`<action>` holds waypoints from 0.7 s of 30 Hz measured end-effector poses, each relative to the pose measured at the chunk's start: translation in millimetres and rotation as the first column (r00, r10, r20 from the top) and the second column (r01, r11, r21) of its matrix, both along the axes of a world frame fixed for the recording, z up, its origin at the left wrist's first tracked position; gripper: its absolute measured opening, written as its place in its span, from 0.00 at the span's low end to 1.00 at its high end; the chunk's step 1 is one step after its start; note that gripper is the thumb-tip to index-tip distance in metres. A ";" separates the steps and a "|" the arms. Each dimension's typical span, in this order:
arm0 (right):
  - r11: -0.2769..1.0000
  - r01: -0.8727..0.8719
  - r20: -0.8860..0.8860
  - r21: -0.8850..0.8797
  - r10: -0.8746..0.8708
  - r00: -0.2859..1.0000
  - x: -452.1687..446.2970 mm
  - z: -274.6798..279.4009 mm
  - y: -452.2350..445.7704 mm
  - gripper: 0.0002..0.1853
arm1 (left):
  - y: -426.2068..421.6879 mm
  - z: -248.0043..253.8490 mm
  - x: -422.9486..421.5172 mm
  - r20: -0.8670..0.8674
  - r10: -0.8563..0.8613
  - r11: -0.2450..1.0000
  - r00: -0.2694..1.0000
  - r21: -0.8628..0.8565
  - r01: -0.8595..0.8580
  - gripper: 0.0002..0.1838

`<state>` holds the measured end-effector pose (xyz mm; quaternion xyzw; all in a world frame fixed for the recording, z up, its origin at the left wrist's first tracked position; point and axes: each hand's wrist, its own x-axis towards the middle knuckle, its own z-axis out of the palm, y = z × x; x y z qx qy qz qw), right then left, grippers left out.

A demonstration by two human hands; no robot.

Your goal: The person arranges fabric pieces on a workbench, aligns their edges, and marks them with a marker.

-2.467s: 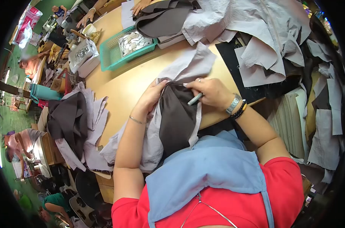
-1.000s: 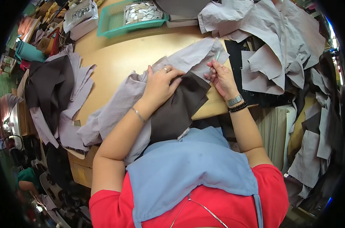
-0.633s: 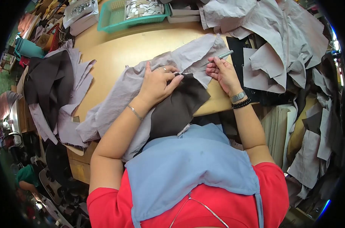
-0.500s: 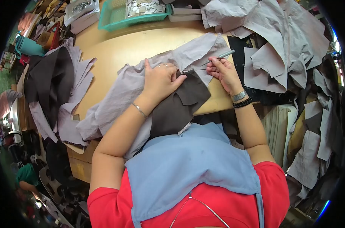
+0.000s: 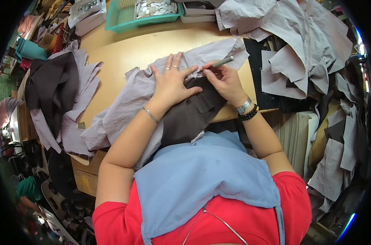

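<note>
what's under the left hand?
Light grey fabric spreads beneath the left hand, with dark cloth at the thumb. Whatever layers or seams lie directly under the palm are covered.

The left hand lies palm down beyond the table's near edge, fingers fanned, the middle two pointing at the far edge, thumb and forefinger turned toward the right hand. That hand turns inward, thumb and forefinger closed in a pinch just beside the left forefinger's tip. The left forearm slants across the near edge; the right forearm leans in from the right. Both elbows are bent, short of that edge.
</note>
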<state>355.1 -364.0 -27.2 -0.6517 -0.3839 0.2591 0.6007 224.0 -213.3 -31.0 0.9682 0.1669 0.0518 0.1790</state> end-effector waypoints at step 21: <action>0.813 0.567 0.775 -0.131 -0.273 0.570 105.4 -22.0 -32.9 0.18 | -0.1 21.0 3.1 0.007 -0.157 0.955 0.988 0.254 0.150 0.58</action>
